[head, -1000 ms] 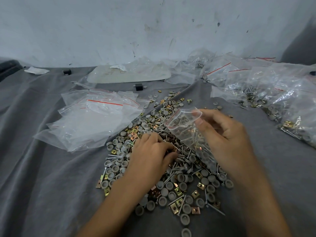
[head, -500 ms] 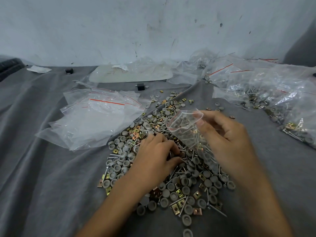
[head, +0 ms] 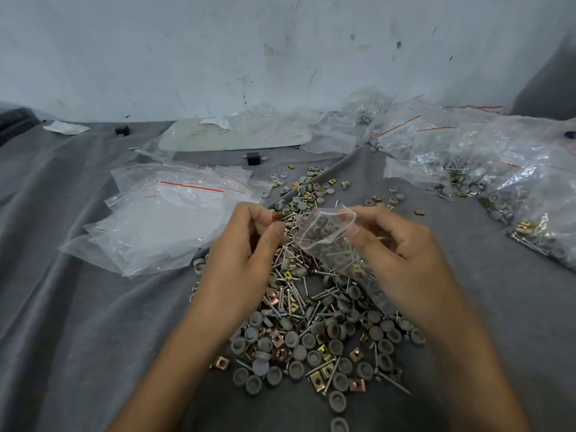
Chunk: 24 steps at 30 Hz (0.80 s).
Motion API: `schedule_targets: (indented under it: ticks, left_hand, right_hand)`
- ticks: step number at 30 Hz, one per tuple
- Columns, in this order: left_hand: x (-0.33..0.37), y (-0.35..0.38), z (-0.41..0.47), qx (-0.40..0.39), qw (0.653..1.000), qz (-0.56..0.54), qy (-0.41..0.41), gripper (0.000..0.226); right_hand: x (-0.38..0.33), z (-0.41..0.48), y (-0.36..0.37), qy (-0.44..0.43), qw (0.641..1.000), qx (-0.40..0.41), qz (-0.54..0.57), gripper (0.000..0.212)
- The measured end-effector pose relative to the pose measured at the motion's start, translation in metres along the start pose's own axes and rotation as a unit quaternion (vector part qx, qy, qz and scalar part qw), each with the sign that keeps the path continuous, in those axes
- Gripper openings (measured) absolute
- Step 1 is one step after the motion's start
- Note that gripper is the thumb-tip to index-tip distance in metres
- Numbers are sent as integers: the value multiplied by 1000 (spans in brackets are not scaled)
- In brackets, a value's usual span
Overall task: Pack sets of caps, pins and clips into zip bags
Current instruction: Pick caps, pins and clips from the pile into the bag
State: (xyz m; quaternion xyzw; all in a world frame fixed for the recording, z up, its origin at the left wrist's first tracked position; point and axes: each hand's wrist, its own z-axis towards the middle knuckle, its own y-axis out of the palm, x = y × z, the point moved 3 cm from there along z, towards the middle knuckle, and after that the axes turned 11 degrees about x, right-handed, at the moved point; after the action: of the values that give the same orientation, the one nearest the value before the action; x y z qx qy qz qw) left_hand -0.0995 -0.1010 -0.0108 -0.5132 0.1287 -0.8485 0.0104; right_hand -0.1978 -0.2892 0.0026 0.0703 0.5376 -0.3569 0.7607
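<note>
A heap of grey caps, metal pins and brass clips [head: 314, 332] lies on the grey cloth in front of me. My right hand [head: 402, 260] pinches the mouth of a small clear zip bag [head: 330, 241] that holds several caps, pins and clips. The bag's mouth gapes toward the left. My left hand [head: 246, 260] is raised above the heap and pinches brass clips [head: 277, 217] between thumb and fingers, just left of the bag's mouth.
A stack of empty zip bags [head: 162, 226] with red seal lines lies to the left. Filled bags [head: 505, 188] are piled at the right. A flat pale bag [head: 237, 135] and small black blocks [head: 253, 158] lie near the wall.
My left hand has lifted off the heap with clips pinched in it and come up beside the bag's mouth. My right hand has kept its hold on the bag.
</note>
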Motion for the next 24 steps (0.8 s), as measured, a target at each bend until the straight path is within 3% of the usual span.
schedule_targets:
  ticks: [6, 12, 18, 24]
  left_hand:
    - [7, 4, -3, -26, 999, -12, 19, 4]
    - [14, 5, -7, -37, 993, 95, 64, 13]
    - [9, 2, -2, -8, 1000, -11, -6, 22]
    - [12, 3, -2, -9, 998, -55, 6, 30]
  right_hand:
    - [-1, -2, 4, -15, 1000, -17, -8, 19]
    - [-2, -1, 6, -19, 999, -28, -19, 19]
    - [-1, -2, 6, -21, 999, -26, -10, 19]
    - [-2, -1, 6, -22, 999, -31, 0, 19]
